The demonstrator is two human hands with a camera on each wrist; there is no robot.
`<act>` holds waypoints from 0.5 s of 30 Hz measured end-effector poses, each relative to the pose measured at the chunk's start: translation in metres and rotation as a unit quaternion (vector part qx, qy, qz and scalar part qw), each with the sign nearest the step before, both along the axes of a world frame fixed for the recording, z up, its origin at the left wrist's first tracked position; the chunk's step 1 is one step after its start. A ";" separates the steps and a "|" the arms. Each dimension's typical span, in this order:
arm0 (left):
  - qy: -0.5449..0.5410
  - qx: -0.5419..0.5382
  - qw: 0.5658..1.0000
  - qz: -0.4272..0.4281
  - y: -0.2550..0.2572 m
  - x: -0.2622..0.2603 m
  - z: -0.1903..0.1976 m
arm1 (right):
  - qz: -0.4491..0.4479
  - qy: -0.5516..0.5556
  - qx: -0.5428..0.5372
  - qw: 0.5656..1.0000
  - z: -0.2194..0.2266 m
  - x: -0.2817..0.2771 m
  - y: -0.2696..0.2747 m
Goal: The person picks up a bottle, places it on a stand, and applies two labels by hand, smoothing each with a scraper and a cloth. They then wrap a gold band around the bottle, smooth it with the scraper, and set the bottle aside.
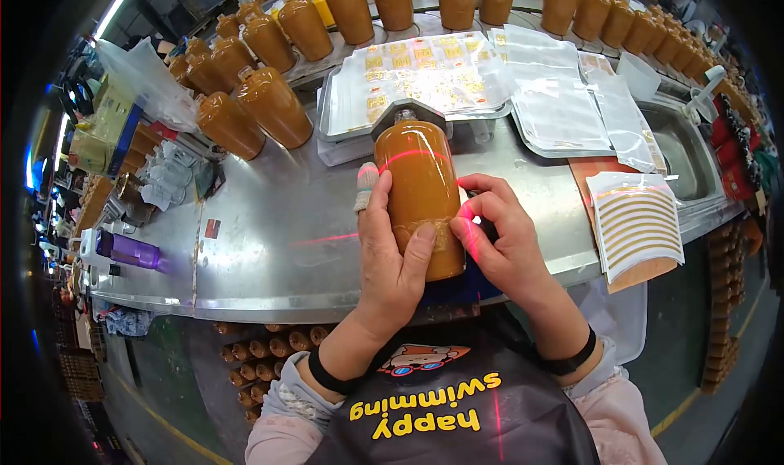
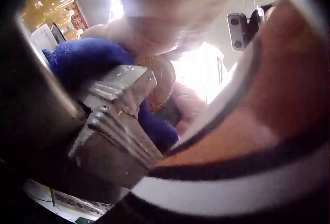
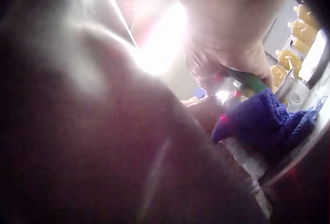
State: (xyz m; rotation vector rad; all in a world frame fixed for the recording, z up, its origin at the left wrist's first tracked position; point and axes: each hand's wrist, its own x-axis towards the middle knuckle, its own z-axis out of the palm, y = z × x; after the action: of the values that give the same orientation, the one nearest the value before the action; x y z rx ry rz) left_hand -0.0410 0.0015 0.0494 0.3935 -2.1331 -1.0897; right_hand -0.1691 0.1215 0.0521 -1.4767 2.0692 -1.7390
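Bottle [image 1: 420, 175]: one in hand, over the counter's [image 1: 278, 212] near edge, neck pointing away.
Left hand [image 1: 385, 261]: one, gripping the bottle, thumb across its front.
Right hand [image 1: 506, 240]: one, fingers bent at the bottle's right side; whether pinching, cannot tell.
Nearest bottles [image 1: 275, 110]: two, standing left.
Purple flask [image 1: 132, 250]: one, farther left.

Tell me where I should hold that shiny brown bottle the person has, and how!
Best is probably around the wide body of the brown bottle, coming from the left, as the left hand does. It's broad and rounded, so fingers can wrap its side with the thumb across the front. The short, narrow neck gives less to grip.
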 end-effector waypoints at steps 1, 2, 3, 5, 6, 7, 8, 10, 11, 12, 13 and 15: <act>0.010 0.013 1.000 -0.008 0.000 0.002 0.001 | -0.007 0.003 0.000 1.000 0.001 0.000 0.001; 0.021 0.026 0.999 -0.016 0.001 0.004 0.002 | -0.031 -0.032 -0.025 0.999 0.001 0.000 0.004; 0.011 -0.047 0.999 -0.017 0.000 0.008 0.004 | -0.054 -0.067 -0.050 0.995 0.002 -0.001 0.006; -0.010 -0.190 0.982 -0.020 0.002 0.022 0.006 | -0.077 -0.152 -0.102 0.980 0.011 0.002 0.009; -0.028 -0.218 0.975 -0.018 0.005 0.025 0.004 | -0.055 -0.173 -0.080 0.980 0.018 0.005 0.008; -0.045 -0.248 0.968 -0.018 0.008 0.027 0.000 | -0.034 -0.194 -0.060 0.979 0.025 0.008 0.006; -0.060 -0.278 0.959 -0.017 0.010 0.028 -0.003 | -0.012 -0.213 -0.041 0.976 0.028 0.009 0.005; -0.054 -0.294 0.954 -0.001 0.009 0.028 -0.006 | -0.008 -0.204 0.032 0.978 0.010 0.005 0.003; -0.058 -0.300 0.952 0.002 0.007 0.029 -0.006 | -0.016 -0.256 0.026 0.966 -0.001 0.003 0.004; -0.061 -0.304 0.951 0.008 0.007 0.028 -0.006 | -0.022 -0.306 0.024 0.952 -0.008 0.001 0.008; -0.059 -0.309 0.949 0.014 0.008 0.027 -0.007 | -0.020 -0.321 0.024 0.947 -0.014 -0.001 0.012; -0.059 -0.325 0.944 0.019 0.009 0.027 -0.006 | -0.017 -0.358 0.020 0.933 -0.022 0.000 0.018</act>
State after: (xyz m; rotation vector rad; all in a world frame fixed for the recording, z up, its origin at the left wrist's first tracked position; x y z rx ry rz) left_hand -0.0144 0.0104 0.0436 0.1832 -2.4255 -0.2953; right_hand -0.1695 0.1396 0.0298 -0.6287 1.7138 -1.8474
